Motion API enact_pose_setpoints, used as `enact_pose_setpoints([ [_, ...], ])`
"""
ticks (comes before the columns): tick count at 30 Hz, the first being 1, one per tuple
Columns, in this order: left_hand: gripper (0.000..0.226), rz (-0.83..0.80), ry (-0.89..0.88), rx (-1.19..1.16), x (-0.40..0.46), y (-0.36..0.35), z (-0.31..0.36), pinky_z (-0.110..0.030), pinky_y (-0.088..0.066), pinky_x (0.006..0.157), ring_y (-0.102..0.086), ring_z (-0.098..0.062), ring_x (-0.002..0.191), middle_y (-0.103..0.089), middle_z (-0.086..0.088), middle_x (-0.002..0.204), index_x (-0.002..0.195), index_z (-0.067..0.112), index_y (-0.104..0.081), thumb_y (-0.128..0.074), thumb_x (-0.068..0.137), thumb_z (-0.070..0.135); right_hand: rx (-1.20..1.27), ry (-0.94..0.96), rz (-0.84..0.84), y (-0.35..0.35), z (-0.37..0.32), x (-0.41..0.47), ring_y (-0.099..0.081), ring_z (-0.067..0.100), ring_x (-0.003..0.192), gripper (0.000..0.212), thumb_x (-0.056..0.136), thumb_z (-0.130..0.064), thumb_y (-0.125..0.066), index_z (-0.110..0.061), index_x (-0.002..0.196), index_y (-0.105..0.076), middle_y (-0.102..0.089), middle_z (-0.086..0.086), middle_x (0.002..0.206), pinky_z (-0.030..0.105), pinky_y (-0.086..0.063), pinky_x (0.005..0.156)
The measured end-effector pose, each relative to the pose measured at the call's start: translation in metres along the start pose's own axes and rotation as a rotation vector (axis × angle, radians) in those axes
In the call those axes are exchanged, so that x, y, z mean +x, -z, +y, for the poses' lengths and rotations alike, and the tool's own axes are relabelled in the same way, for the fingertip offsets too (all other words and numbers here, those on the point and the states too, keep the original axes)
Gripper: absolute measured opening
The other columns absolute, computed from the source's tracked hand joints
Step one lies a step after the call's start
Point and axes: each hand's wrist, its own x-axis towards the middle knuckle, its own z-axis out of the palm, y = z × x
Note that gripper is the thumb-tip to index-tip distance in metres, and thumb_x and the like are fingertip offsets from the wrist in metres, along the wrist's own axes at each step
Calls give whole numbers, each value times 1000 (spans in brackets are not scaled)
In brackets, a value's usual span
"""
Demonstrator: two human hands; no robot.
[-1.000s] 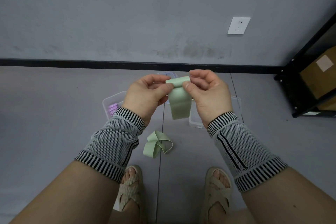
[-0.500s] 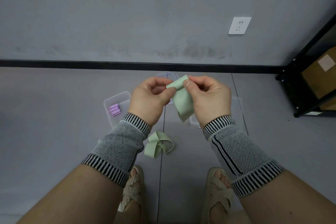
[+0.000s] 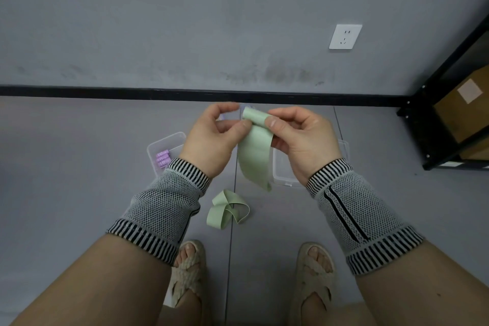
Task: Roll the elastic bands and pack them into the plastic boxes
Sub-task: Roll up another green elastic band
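Both the left hand (image 3: 211,137) and right hand (image 3: 304,140) are pinching the pale green flat elastic band (image 3: 255,156) above the far clear plastic boxes (image 3: 281,174); being soft and springy, it probably needs gripping at its rolled top.

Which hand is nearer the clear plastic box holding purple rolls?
Left. The left hand is just right of that box; the right hand lies farther right.
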Motion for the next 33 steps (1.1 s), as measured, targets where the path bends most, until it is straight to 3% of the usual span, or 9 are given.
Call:
enact_pose_setpoints([
  [2, 19, 17, 20, 12, 1, 1, -1, -41, -54, 85, -69, -19, 81, -73, -5, 82, 100, 18, -61, -69, 82, 23, -48, 35, 27, 0, 2, 0, -68, 22, 77, 12, 82, 2, -68, -9, 84, -65, -68, 12, 82, 38, -59, 75],
  [6, 8, 75, -2, 18, 0, 1, 2, -27, -51, 71, -65, -11, 71, -71, 2, 74, 87, 18, -63, -70, 83, 17, -233, 130, 12, -2, 9, -2, -64, 10, 71, 22, 78, 3, -71, -17, 78, -63, -66, 0, 76, 29, -58, 73],
  [13, 11, 7, -1, 112, 0, 15, 7, -11, -40, 47, -57, -4, 58, -64, 0, 72, 86, 18, -60, -65, 85, 9, -368, 141, -277, 3, 4, -8, -63, -2, 78, 37, 78, 10, -65, -24, 92, -61, -65, -8, 91, 16, -51, 73],
  [17, 18, -81, -6, 179, -3, 16, 6, -21, -47, 65, -58, -9, 65, -64, 2, 73, 94, 18, -52, -66, 85, 10, -451, 105, -379, 8, 5, -7, -61, 7, 83, 59, 79, 7, -65, -34, 119, -52, -59, -5, 104, 21, -53, 75],
  [20, 23, -122, -15, 255, -4, 14, 5, -23, -47, 67, -58, -9, 68, -65, 6, 74, 95, 21, -47, -66, 84, 13, -610, 124, -445, 8, 9, -6, -61, 7, 84, 72, 77, 3, -68, -37, 131, -45, -57, -8, 106, 20, -52, 75],
  [23, 26, -143, -23, 285, -4, 12, 4, -18, -46, 63, -58, -5, 64, -67, 7, 74, 90, 26, -44, -67, 83, 15, -674, 131, -451, 6, 8, -7, -59, 1, 71, 63, 75, 1, -70, -35, 124, -51, -59, -8, 98, 16, -50, 68],
  [26, 28, -161, -14, 316, -4, 16, 4, -15, -46, 60, -58, -5, 63, -67, 6, 76, 92, 27, -45, -70, 82, 21, -556, 99, -408, 8, 7, -7, -61, 7, 72, 57, 72, 4, -72, -38, 107, -54, -61, -5, 91, 19, -52, 68],
  [29, 25, -201, -16, 367, -3, 20, 2, -26, -46, 64, -58, -11, 62, -67, 5, 73, 92, 29, -47, -68, 83, 18, -452, 68, -379, 15, 5, -6, -63, 8, 76, 58, 71, 8, -73, -31, 110, -56, -63, -3, 91, 21, -53, 71],
  [33, 21, -191, -36, 341, -1, 21, 3, -25, -45, 60, -56, -11, 59, -63, 8, 66, 92, 27, -49, -60, 87, 10, -401, 49, -383, 19, 1, -6, -64, 8, 75, 59, 70, 10, -74, -23, 116, -57, -64, 0, 91, 21, -55, 71],
])
